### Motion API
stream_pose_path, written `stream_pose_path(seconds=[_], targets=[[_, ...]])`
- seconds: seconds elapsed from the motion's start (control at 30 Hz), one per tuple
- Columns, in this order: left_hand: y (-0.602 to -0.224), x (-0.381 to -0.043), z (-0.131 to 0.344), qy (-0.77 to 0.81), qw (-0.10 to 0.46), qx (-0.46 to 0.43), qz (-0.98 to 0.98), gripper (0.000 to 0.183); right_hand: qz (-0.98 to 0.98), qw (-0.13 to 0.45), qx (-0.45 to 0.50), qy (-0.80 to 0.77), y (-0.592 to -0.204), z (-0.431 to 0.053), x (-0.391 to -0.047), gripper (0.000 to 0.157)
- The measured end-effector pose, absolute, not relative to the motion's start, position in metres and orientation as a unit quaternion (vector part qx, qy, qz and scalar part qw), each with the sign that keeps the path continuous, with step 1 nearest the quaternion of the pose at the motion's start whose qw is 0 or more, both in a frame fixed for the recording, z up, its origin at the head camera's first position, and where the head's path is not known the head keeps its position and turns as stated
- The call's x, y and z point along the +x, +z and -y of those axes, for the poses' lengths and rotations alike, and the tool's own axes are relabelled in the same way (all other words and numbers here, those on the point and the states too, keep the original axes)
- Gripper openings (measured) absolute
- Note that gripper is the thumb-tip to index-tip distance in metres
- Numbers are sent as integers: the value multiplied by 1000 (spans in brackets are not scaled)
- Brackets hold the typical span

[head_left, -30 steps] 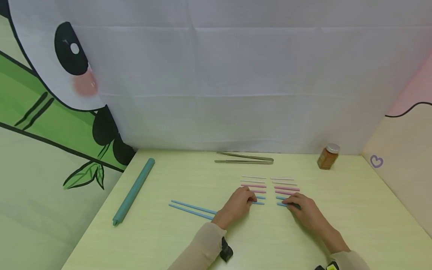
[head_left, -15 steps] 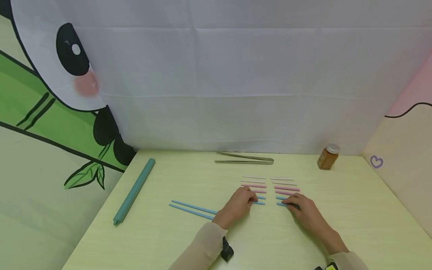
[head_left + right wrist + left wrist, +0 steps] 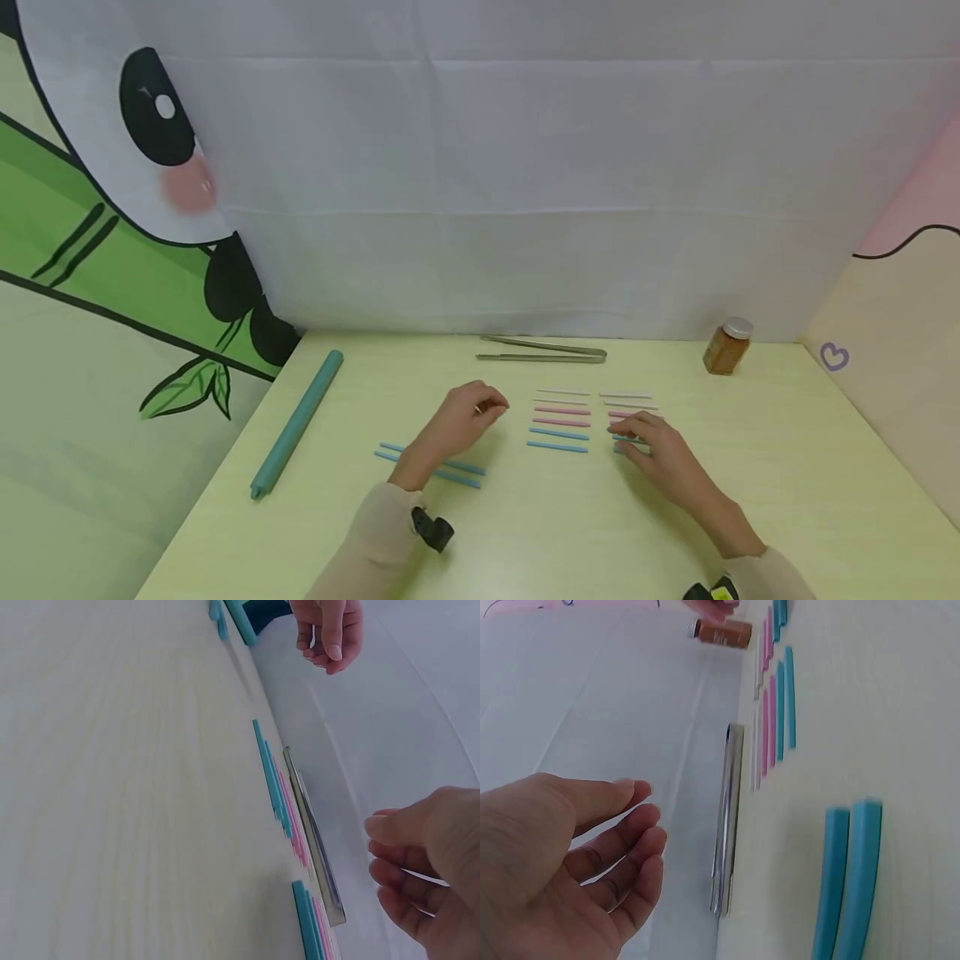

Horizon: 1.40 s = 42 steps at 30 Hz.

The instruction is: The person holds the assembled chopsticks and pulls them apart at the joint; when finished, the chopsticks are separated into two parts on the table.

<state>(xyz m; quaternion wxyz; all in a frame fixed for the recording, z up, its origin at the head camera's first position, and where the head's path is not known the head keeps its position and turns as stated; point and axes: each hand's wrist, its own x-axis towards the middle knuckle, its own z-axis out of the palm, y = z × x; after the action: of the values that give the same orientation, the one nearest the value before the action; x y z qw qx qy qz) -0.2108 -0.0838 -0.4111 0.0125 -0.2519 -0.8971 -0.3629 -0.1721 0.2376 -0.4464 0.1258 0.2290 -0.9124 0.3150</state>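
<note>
2 long blue sticks (image 3: 465,468) lie at the near left, partly hidden beneath the left wrist (image 3: 414,468) — the left hand (image 3: 462,417) is the nearer one, just beyond on the far side, fingers loosely bent, holding nothing. Their long axis runs left to right, right ends slanting nearer. The right hand (image 3: 662,454) (also loosely curved, gripping nothing) is well apart rightward, above a shorter blue pair (image 3: 304,919).

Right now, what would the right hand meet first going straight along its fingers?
Probably the left set of short sticks, across the gap from the right hand in the head view; height is unclear, so it may pass over them.
</note>
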Motion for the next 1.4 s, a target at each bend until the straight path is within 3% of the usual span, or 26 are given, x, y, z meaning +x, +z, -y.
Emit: stream_pose_path(seconds=[0.27,0.57,0.87,1.4], targets=[[-413,-210,171,-369,2,-198,908,16,896,96,259,347,-443,-197,-174,18],[-437,-210,228,-377,-59,-186,905,16,861,22,309,404,-452,-140,-175,21],[-450,-212,236,-375,-101,-223,894,17,854,-51,316,410,-465,-93,-173,24],[-453,-216,225,-329,-102,-234,909,4,891,-21,308,333,-472,-72,-173,8]])
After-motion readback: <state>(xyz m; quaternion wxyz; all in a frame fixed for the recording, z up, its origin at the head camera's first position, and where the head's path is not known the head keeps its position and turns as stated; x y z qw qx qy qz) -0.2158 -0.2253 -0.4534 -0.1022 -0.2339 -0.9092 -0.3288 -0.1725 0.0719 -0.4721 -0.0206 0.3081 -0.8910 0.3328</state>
